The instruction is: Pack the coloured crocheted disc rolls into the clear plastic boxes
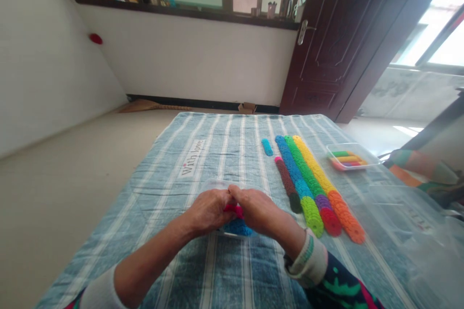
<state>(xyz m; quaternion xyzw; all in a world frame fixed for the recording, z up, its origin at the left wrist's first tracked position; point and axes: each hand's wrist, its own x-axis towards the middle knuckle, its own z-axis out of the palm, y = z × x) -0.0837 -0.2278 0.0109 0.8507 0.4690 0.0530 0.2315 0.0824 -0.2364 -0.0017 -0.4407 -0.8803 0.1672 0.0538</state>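
My left hand (pixel 210 210) and my right hand (pixel 256 208) meet over a clear plastic box (pixel 210 184) near the table's front. Both are curled inward, with fingertips together. Between them shows a bright pink piece (pixel 234 209), held by both hands; its full shape is hidden. Under the hands, blue toothed discs (pixel 237 227) lie in the box. To the right, overlapping discs form long rows: a blue row (pixel 289 158) ending in lime, a green row (pixel 302 164) ending in purple and red, and a yellow row (pixel 312 161) ending in orange. A shorter brown row (pixel 285 177) lies nearer my right hand.
A small light-blue stack (pixel 267 147) lies left of the rows. At the right edge stand a clear tub (pixel 328 147) of coloured pieces and a large clear plastic container (pixel 395 198). Striped cloth (pixel 163 164) covers the table. Beyond are a wall and a brown door (pixel 333 34).
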